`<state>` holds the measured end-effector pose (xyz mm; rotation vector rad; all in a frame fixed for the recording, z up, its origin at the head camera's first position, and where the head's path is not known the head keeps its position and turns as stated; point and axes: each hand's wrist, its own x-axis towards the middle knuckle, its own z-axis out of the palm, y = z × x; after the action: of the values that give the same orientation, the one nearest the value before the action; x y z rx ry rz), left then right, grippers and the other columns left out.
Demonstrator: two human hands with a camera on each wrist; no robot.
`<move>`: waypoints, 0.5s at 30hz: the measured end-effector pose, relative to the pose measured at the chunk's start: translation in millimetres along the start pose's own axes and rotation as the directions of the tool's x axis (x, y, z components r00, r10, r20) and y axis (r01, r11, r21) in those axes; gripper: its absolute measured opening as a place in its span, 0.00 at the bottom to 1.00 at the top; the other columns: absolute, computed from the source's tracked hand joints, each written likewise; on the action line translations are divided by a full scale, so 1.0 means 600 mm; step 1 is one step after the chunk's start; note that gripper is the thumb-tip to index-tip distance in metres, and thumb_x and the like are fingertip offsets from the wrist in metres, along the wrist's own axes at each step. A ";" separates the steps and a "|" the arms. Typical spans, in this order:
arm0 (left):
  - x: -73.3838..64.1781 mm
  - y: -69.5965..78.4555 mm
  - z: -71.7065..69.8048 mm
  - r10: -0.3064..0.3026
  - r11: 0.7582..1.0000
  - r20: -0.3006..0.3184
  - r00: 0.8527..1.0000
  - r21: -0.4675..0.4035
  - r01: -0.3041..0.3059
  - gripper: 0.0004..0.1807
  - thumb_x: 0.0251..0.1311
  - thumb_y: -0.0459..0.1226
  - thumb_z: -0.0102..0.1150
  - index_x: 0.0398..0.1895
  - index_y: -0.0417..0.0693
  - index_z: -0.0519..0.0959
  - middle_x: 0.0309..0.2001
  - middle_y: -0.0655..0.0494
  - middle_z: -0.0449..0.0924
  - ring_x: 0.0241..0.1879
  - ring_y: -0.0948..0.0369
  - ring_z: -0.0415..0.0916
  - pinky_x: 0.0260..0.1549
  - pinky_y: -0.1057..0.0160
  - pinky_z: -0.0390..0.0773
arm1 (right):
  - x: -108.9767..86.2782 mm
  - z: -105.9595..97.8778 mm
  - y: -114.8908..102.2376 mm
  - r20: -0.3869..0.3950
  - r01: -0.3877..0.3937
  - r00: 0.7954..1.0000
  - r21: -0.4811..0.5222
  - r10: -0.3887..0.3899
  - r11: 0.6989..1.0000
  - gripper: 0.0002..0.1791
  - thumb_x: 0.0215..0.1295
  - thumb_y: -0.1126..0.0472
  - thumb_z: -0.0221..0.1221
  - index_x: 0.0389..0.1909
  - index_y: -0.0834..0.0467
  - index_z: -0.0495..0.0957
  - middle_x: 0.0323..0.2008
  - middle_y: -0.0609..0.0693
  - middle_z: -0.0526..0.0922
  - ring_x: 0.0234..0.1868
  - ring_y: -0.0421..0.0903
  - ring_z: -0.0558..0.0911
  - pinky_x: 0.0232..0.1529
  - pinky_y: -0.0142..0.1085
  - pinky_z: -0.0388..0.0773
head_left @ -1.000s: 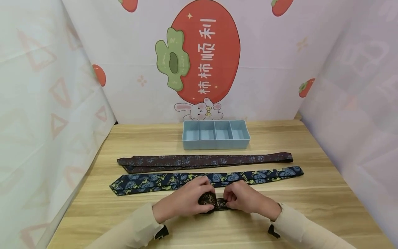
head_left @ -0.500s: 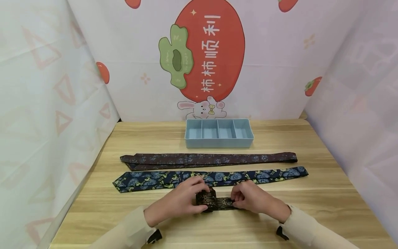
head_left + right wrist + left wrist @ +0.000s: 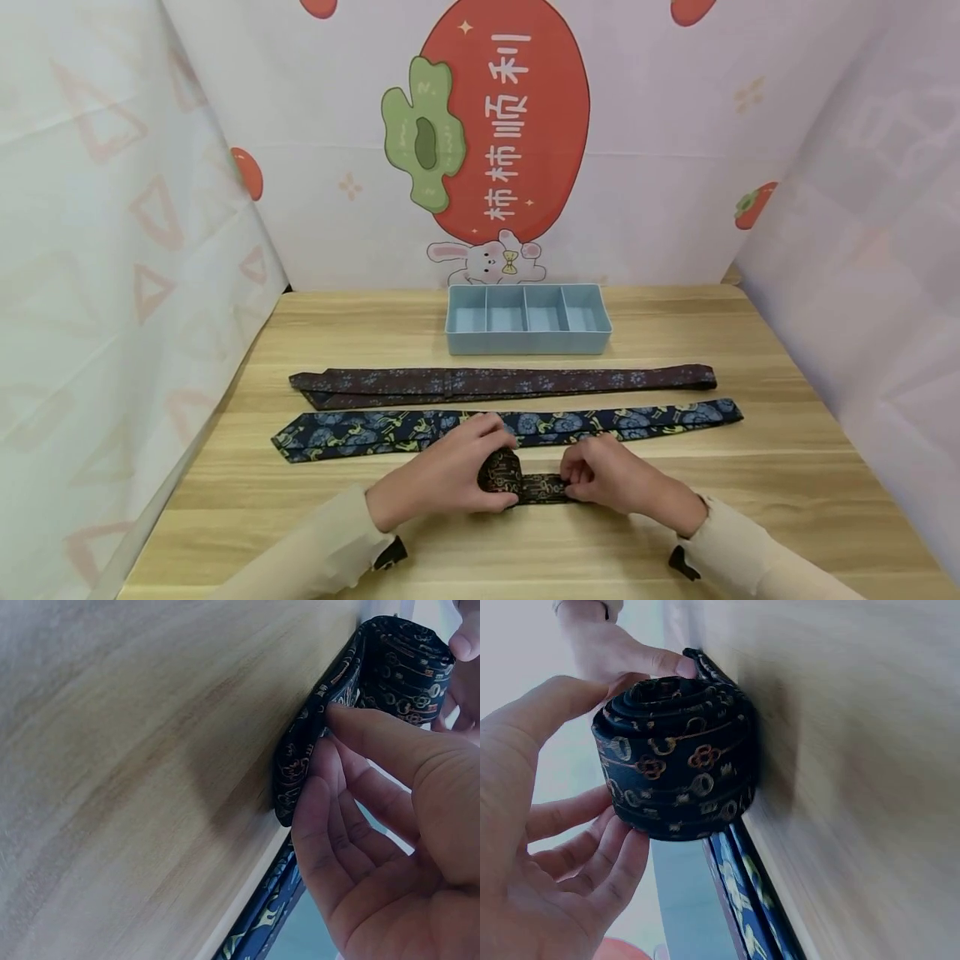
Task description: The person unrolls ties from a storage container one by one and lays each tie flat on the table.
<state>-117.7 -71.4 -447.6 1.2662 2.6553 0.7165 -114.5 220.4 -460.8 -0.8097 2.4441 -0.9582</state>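
Note:
A black necktie with a gold and grey pattern (image 3: 675, 765) is wound into a thick roll, standing on its edge. My left hand (image 3: 448, 473) holds this roll from the left, thumb on the near side and fingers on the far side. From the roll a short flat tail (image 3: 542, 489) runs right along the table. My right hand (image 3: 611, 473) pinches the tail's end between thumb and fingers, as the right wrist view shows (image 3: 311, 761). Just beyond both hands lies a navy necktie with blue and yellow figures (image 3: 352, 433), partly hidden by the left fingers.
A maroon necktie with blue flowers (image 3: 495, 384) lies stretched out behind the navy one. Farther back stands a light blue box with several compartments (image 3: 528, 343). Printed white cloth (image 3: 330, 225) hangs at the back and both sides of the wooden table (image 3: 480, 558).
The right hand has shifted slightly right, and more of the tail shows between the hands. The left hand drew back a little from the roll, then closed in around it again.

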 end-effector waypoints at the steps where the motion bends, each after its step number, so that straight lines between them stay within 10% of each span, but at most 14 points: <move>1: 0.006 0.002 0.000 0.001 1.000 0.021 1.000 0.017 -0.001 0.31 0.64 0.57 0.71 0.63 0.50 0.81 0.53 0.61 0.75 0.49 0.65 0.70 0.48 0.66 0.76 | 0.001 0.001 0.001 0.001 0.004 1.000 0.001 -0.004 1.000 0.05 0.63 0.68 0.72 0.37 0.56 0.88 0.31 0.43 0.87 0.30 0.30 0.82 0.32 0.28 0.83; 15: -0.010 -0.009 0.002 -0.053 0.998 0.031 0.998 0.033 0.052 0.27 0.61 0.57 0.74 0.58 0.55 0.82 0.50 0.63 0.75 0.49 0.66 0.71 0.49 0.63 0.79 | -0.010 -0.008 0.007 0.003 -0.021 1.000 0.001 0.021 1.000 0.06 0.62 0.68 0.73 0.36 0.55 0.88 0.30 0.41 0.87 0.30 0.30 0.81 0.32 0.28 0.82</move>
<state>-117.3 -78.5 -451.7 1.1998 2.6745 0.6430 -114.0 229.0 -459.3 -0.7830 2.4440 -0.9499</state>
